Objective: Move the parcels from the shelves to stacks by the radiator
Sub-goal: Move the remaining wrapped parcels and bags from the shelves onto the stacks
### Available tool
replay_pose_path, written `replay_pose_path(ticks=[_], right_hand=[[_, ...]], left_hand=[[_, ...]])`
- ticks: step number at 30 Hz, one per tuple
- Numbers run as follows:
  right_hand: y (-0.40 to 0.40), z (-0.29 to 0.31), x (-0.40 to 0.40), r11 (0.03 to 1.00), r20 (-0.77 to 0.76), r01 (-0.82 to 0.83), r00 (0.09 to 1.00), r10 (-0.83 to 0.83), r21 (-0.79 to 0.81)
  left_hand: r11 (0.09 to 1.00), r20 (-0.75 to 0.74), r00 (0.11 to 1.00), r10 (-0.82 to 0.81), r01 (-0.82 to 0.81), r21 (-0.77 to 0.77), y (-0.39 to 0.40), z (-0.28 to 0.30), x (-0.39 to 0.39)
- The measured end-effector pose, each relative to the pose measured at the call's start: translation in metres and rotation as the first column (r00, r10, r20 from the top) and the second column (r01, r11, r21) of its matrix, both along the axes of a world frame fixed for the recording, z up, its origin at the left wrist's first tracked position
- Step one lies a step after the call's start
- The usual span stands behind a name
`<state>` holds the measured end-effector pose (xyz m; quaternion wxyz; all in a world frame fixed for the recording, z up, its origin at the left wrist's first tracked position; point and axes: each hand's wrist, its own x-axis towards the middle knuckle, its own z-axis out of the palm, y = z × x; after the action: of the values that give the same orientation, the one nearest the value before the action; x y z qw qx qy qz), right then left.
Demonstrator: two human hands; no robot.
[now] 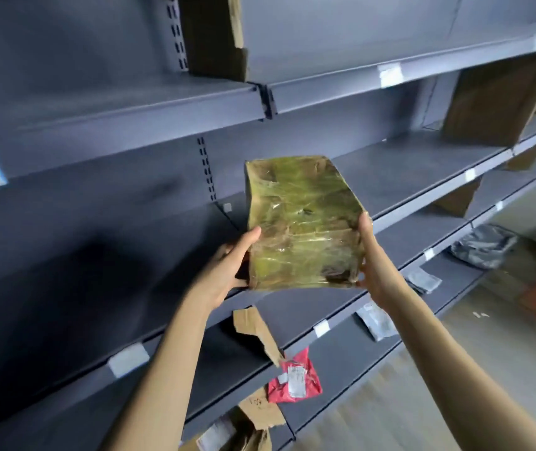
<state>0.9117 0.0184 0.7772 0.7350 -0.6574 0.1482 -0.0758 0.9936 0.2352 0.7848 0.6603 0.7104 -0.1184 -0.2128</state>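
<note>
Head view, parcel: you hold the tape-wrapped parcel [305, 222] in the air in front of the grey shelves [422, 161], near end low and far end tipped up and away from you.
Head view, left hand: your left hand [227, 265] grasps the parcel's near left corner, thumb up along its side, the other fingers hidden beneath it.
Head view, right hand: your right hand [372, 255] grasps the right edge, fingers running up the side.
Why two hands: judging by its bulk and slick tape wrap, one on each side steadies it.
Position: the parcel sits between your hands, touching both, off the shelf.
Left behind: a red mailer [294, 377], a grey bag [483, 245] and brown boxes [494, 102] lie on the shelves.
Radiator: not in view.
</note>
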Motion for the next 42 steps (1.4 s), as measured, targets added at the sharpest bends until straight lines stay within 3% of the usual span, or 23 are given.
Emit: replay_pose_path(ticks=[4, 7, 11, 14, 18, 23, 28, 33, 36, 39, 40, 42], right_hand=[[-0.111, -0.001, -0.062, 0.971, -0.01, 0.238, 0.971, -0.238, 0.038], [-0.201, -0.008, -0.12, 0.889, 0.011, 0.456, 0.89, -0.457, 0.037], [-0.313, -0.033, -0.218, 0.706, 0.003, 0.708, 0.706, -0.708, -0.011], [-0.381, -0.051, -0.295, 0.583, -0.046, 0.812, 0.581, -0.812, -0.024], [-0.453, -0.078, -0.364, 0.506, -0.098, 0.862, 0.503, -0.859, -0.011], [-0.532, -0.115, -0.391, 0.493, -0.174, 0.87, 0.482, -0.859, -0.026], [-0.651, -0.141, -0.396, 0.561, -0.185, 0.82, 0.537, -0.823, -0.112], [-0.785, -0.142, -0.396, 0.558, -0.262, 0.821, 0.515, -0.816, -0.124], [-0.866, -0.151, -0.413, 0.385, -0.297, 0.917, 0.339, -0.893, -0.11], [-0.927, -0.166, -0.44, 0.096, -0.48, 0.991, 0.04, -0.876, -0.093], [-0.943, -0.173, -0.448, 0.035, -0.534, 0.997, -0.011, -0.845, -0.074], [-0.976, -0.189, -0.46, -0.034, -0.627, 0.999, -0.012, -0.779, 0.023]], left_hand=[[0.976, 0.065, 0.974, -0.216, 0.215, 0.02, -0.138, 0.008, -0.012], [0.936, 0.068, 0.934, -0.351, 0.351, 0.015, -0.259, -0.003, -0.045], [0.859, -0.142, 0.847, -0.512, 0.508, -0.063, -0.426, -0.051, -0.119], [0.785, -0.334, 0.725, -0.602, 0.614, -0.084, -0.529, -0.091, -0.186], [0.727, -0.556, 0.559, -0.616, 0.675, -0.126, -0.623, -0.129, -0.239], [0.657, -0.66, 0.417, -0.625, 0.737, -0.156, -0.723, -0.169, -0.245], [0.567, -0.678, 0.363, -0.639, 0.818, -0.096, -0.833, -0.191, -0.238], [0.569, -0.704, 0.374, -0.603, 0.821, -0.051, -0.97, -0.196, -0.246], [0.487, -0.741, 0.284, -0.609, 0.871, -0.066, -1.064, -0.191, -0.271], [0.404, -0.764, 0.274, -0.584, 0.914, 0.019, -1.149, -0.191, -0.315], [0.404, -0.771, 0.287, -0.569, 0.914, 0.043, -1.174, -0.193, -0.332], [0.45, -0.797, 0.304, -0.522, 0.892, 0.045, -1.223, -0.205, -0.366]])
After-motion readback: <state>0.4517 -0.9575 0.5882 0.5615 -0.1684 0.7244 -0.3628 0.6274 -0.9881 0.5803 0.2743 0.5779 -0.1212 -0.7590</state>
